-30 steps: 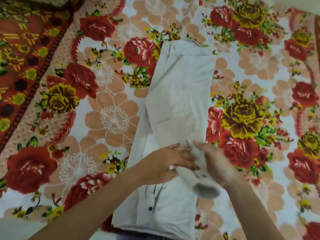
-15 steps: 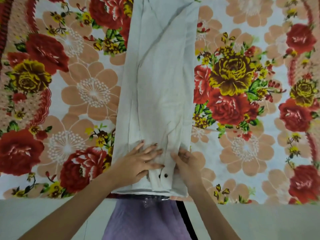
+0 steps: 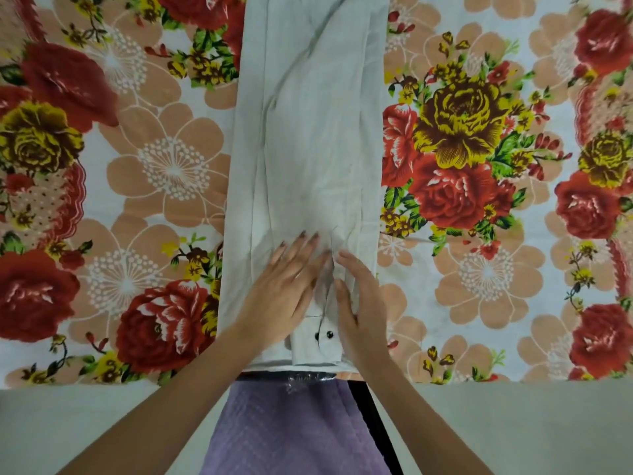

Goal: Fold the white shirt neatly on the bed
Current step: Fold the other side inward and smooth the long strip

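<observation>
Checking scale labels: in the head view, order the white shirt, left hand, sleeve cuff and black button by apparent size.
1. white shirt
2. left hand
3. sleeve cuff, partly covered by the hands
4. black button

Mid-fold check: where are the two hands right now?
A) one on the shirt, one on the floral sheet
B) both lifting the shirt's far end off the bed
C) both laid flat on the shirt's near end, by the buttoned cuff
C: the left hand and right hand lie with straight fingers on the near end of the white shirt, the buttoned cuff between them.
</observation>
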